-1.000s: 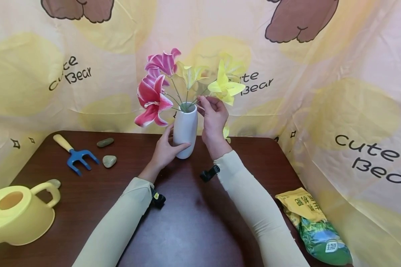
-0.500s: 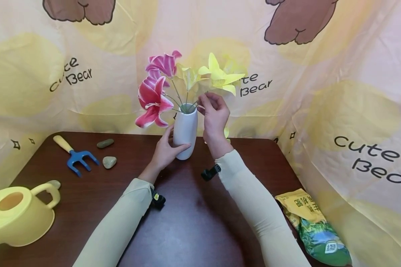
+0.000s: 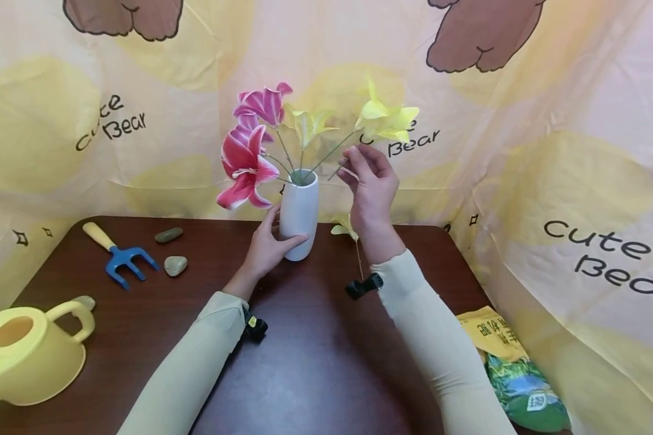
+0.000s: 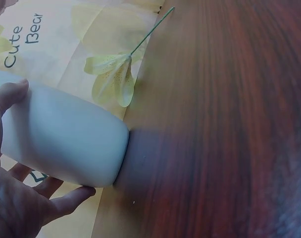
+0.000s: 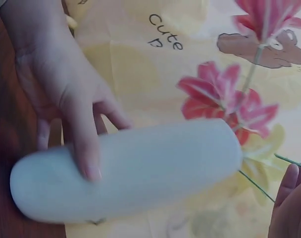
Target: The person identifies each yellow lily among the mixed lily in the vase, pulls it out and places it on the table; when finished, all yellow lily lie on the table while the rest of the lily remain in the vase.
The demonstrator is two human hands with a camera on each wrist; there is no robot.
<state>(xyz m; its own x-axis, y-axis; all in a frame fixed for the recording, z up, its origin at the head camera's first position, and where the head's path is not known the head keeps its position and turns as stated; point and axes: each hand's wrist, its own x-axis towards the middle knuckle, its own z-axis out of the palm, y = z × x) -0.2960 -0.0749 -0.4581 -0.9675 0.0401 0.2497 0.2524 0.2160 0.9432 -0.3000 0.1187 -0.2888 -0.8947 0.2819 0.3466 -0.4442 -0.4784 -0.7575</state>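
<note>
A white vase (image 3: 299,217) stands on the table, with pink lilies (image 3: 247,160) leaning left and a pale yellow lily (image 3: 306,125) in its mouth. My left hand (image 3: 266,244) grips the vase low down, thumb across its front, as the left wrist view also shows. To the right of the vase my right hand (image 3: 374,184) pinches a thin green stem (image 3: 334,174), whose lower end points down-left, apart from the rim. Yellow lily blooms (image 3: 386,118) overlap above that hand; another stem runs from them into the vase. The right wrist view shows the stem end (image 5: 289,160) beyond the fingertips.
Another yellow lily (image 4: 113,77) lies at the table's back edge, behind my right wrist. To the left are a blue hand fork (image 3: 124,257), several stones (image 3: 175,266) and a yellow watering can (image 3: 38,362). A yellow-green bag (image 3: 522,374) lies at right.
My right hand has moved right, away from the vase mouth, with the yellow lily stem. The lily lying behind my wrist shows more now. The left hand keeps its grip on the vase.
</note>
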